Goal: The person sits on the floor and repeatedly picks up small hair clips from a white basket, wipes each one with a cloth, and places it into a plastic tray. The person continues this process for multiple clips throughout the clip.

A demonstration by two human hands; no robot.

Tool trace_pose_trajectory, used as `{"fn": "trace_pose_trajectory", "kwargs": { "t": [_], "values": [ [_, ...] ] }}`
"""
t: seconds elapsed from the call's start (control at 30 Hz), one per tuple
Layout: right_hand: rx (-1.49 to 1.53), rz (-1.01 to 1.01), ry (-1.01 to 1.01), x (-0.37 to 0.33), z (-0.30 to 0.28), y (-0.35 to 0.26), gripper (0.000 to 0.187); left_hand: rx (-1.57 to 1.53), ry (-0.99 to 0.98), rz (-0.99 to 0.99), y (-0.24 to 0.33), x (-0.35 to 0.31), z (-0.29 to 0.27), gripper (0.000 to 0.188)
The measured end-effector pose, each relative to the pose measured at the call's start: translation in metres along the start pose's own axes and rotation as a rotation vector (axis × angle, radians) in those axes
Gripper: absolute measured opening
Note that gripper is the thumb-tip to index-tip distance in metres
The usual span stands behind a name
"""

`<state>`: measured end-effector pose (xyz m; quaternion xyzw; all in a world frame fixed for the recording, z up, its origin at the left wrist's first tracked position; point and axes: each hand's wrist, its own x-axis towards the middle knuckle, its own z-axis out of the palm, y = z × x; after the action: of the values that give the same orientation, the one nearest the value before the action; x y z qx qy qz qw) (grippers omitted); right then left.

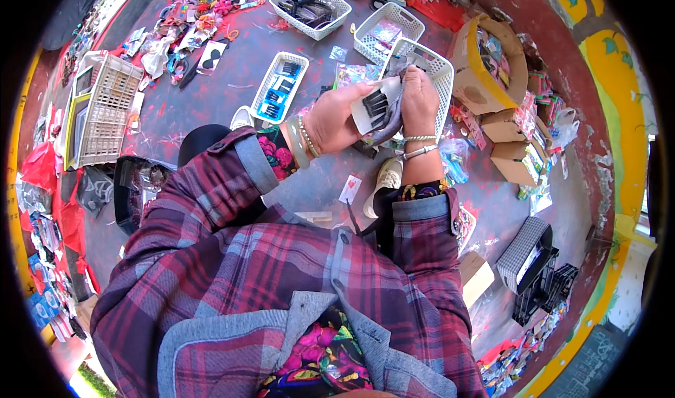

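1. Left hand: grasps a white card by its left side, thumb along the upper edge. From where I stand, this side grip seems meant to leave the mounted dark pieces uncovered.
2. Right hand: fingers bent, pinching a grey band-like item against the card's right edge — apparently to steady both. Its exact finger contact is hidden.
3. Card location: upper centre of the frame, just in front of a white basket.
4. Card orientation: face turned up toward the wearer; long axis appears diagonal, lower left to upper right. Foreshortening leaves this uncertain.
5. Surroundings: a narrow white basket stands left of the hands — its blue packs lie in a row, probably for easy sorting.
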<state>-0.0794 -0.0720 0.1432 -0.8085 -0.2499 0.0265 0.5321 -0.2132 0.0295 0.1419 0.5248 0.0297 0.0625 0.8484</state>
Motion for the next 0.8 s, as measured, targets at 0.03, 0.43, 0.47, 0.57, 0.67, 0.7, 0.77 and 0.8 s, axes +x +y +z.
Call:
{"fn": "trace_pose_trajectory", "kwargs": {
  "t": [0.03, 0.43, 0.47, 0.57, 0.67, 0.7, 0.77, 0.8],
  "values": [
    [-0.003, 0.032, -0.02, 0.006, -0.004, 0.019, 0.037, -0.356, 0.027, -0.1, 0.003, 0.003, 0.001, 0.037],
    [0.866, 0.491, -0.058, -0.004, -0.015, -0.001, 0.021, -0.342, 0.669, -0.185, 0.027, 0.006, -0.118, 0.019],
    [0.906, 0.51, -0.082, -0.005, -0.015, -0.004, 0.021, -0.321, 0.749, -0.216, 0.024, 0.002, -0.135, 0.016],
    [0.876, 0.535, -0.118, -0.011, -0.015, -0.017, 0.022, -0.141, 0.874, -0.209, 0.006, -0.013, -0.181, 0.016],
    [0.844, 0.55, -0.166, -0.019, -0.015, -0.034, 0.023, 0.173, 0.879, -0.221, -0.032, -0.02, -0.232, 0.018],
    [0.823, 0.536, -0.186, -0.018, -0.011, -0.036, 0.023, 0.642, 0.94, -0.256, -0.06, -0.027, -0.275, 0.024],
    [0.786, 0.565, -0.198, -0.022, -0.01, -0.037, 0.024, 0.935, 1.011, -0.404, -0.081, -0.029, -0.278, 0.027],
    [0.777, 0.581, -0.202, -0.023, -0.008, -0.039, 0.025, 1.086, 1.047, -0.479, -0.089, -0.03, -0.281, 0.028]
  ]
}}
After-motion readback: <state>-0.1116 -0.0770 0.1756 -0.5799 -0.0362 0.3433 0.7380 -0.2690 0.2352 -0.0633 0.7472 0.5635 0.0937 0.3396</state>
